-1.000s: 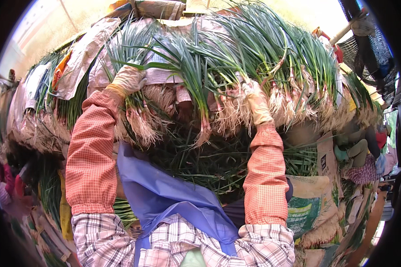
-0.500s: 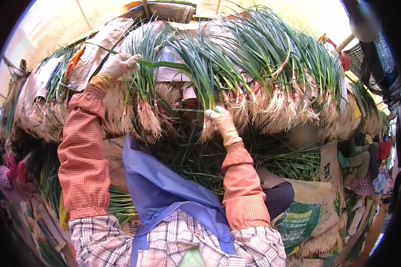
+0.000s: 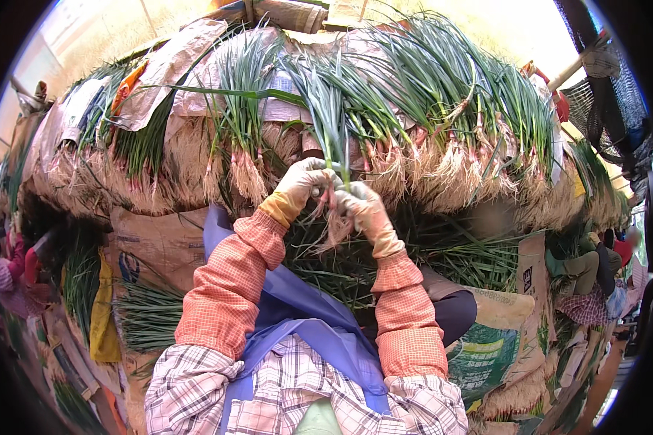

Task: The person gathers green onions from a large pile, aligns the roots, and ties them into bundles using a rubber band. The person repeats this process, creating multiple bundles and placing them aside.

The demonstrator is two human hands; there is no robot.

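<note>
A slim bunch of spring onions (image 3: 337, 228) hangs upright between my gloved hands, pale roots down and green leaves leaning up over the heap. My left hand (image 3: 301, 187) is closed, its fingertips pinching the bunch just above the roots on the left side. My right hand (image 3: 366, 214) grips the same bunch from the right, close to the root end. One long green leaf (image 3: 257, 93) lies loose across the tops to the left. Beside the hands, a rooted bundle of spring onions (image 3: 243, 123) rests on the heap.
A wide heap of spring onions (image 3: 442, 87) spans the far side, roots facing me, with pale sacks (image 3: 174, 69) draped on it. Loose leaves (image 3: 479, 250) lie below. A green printed sack (image 3: 493, 348) is at my right. People (image 3: 588, 283) sit at both edges.
My left hand has dropped the long leaf and come down and right to the bunch. The right hand keeps hold, slightly lower.
</note>
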